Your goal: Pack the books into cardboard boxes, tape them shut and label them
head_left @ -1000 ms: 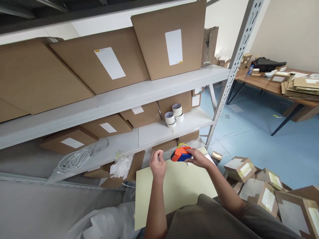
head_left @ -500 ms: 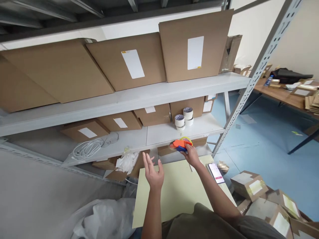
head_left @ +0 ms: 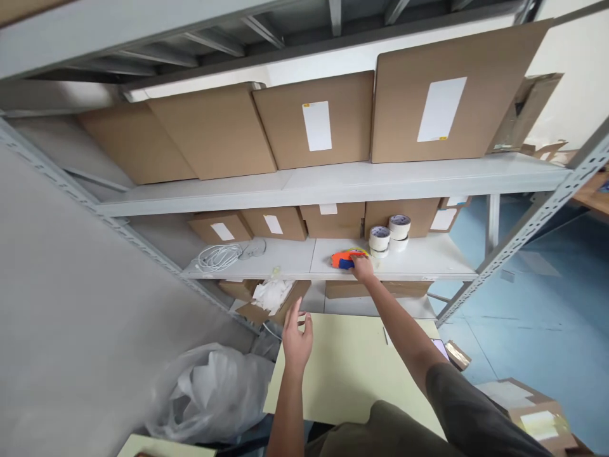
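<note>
My right hand point(head_left: 362, 267) reaches out to the middle shelf point(head_left: 290, 257), its fingers closed on an orange and blue tape dispenser point(head_left: 341, 259) with a yellow rim showing behind. The dispenser is at the shelf surface, left of several stacked white tape rolls point(head_left: 379, 238). Over the left part of the pale yellow tabletop point(head_left: 342, 362), my left hand point(head_left: 297, 339) is raised and holds nothing; its fingers are apart and slightly curved. Just beyond it is an open carton point(head_left: 295, 298) with crumpled white material point(head_left: 272, 294).
Large cardboard boxes point(head_left: 311, 136) line the upper shelf, and smaller ones stand behind the tape rolls. A coiled white cable point(head_left: 219, 257) lies on the middle shelf's left. A phone point(head_left: 440, 348) is partly hidden by my right arm. A plastic bag point(head_left: 209, 393) sits at lower left.
My right hand has carried the tape dispenser forward from above the table to the middle shelf. My left hand has curled its fingers a little. The view has swung left.
</note>
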Action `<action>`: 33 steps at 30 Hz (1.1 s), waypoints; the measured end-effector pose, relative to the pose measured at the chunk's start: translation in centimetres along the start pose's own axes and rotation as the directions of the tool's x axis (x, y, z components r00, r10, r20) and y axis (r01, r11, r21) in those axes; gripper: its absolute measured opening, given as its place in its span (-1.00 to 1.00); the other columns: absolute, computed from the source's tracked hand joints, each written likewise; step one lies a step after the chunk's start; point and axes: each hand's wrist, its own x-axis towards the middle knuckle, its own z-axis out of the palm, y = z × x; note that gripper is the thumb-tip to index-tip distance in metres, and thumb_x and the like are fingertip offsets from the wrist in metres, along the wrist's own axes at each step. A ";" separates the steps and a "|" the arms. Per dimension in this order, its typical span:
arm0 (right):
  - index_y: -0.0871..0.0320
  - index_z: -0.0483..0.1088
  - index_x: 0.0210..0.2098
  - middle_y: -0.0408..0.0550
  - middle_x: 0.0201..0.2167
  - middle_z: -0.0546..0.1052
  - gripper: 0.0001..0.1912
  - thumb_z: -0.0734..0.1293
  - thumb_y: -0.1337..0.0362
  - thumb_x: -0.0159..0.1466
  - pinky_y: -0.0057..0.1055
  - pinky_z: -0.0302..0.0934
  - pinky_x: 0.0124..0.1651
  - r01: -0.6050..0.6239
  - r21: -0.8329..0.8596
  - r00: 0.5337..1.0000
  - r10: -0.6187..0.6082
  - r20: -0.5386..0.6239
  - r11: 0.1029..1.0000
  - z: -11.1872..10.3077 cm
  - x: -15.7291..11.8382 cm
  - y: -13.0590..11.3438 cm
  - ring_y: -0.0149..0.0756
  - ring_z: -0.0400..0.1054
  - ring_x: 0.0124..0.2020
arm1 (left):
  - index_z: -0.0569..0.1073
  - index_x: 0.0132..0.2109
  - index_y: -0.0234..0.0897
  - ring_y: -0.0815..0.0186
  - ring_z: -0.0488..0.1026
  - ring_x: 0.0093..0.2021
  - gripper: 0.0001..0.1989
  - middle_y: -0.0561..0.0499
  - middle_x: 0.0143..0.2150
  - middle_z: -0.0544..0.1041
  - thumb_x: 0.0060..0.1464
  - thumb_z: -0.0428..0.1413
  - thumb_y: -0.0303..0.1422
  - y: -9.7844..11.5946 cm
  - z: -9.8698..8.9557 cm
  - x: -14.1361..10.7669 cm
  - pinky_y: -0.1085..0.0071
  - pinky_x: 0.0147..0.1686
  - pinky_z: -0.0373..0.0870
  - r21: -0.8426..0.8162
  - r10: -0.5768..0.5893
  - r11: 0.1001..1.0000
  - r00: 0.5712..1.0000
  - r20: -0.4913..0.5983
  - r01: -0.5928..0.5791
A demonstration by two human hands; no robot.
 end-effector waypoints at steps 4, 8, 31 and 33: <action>0.32 0.41 0.25 0.33 0.18 0.55 -0.48 0.35 0.37 0.31 -0.10 -0.03 0.40 0.010 -0.054 1.000 -0.010 0.008 0.999 1.1 1.1 -0.8 0.08 0.36 0.22 | 0.49 0.27 -0.12 0.21 0.60 -0.04 -0.59 -0.18 0.13 0.56 0.34 0.06 -0.26 -0.5 -0.8 -0.5 0.29 -0.15 0.62 0.013 -0.028 1.000 0.999 0.036 0.028; 0.33 0.37 0.29 0.38 0.20 0.51 -0.41 0.37 0.33 0.27 0.01 -0.10 0.41 -0.008 -0.041 0.999 0.005 -0.053 0.999 1.7 0.8 -0.9 0.17 0.28 0.25 | 0.53 0.22 -0.14 0.16 0.57 0.10 -0.63 -0.20 0.24 0.52 0.35 0.07 -0.25 -1.5 -1.2 -1.1 0.29 -0.09 0.61 0.019 -0.040 0.999 0.997 0.072 0.038; 0.11 0.51 0.19 0.16 0.30 0.46 -0.56 0.25 0.11 0.41 0.06 0.22 0.39 0.366 0.602 0.887 -0.462 0.005 0.710 18.6 -17.4 -15.0 0.03 0.29 0.35 | 0.48 0.31 -0.19 0.01 0.44 0.28 -0.53 -0.17 0.27 0.54 0.28 0.10 -0.37 -14.0 -14.3 -13.6 0.09 0.28 0.37 0.465 -0.425 0.832 0.886 0.183 0.303; 0.10 0.52 0.18 0.14 0.32 0.44 -0.57 0.26 0.11 0.41 0.06 0.21 0.40 0.354 0.604 0.866 -0.494 0.076 0.714 20.1 -19.7 -16.0 0.03 0.27 0.37 | 0.47 0.32 -0.21 -0.01 0.43 0.31 -0.51 -0.20 0.29 0.52 0.27 0.12 -0.37 -15.3 -15.5 -14.9 0.08 0.30 0.34 0.459 -0.478 0.810 0.864 0.157 0.365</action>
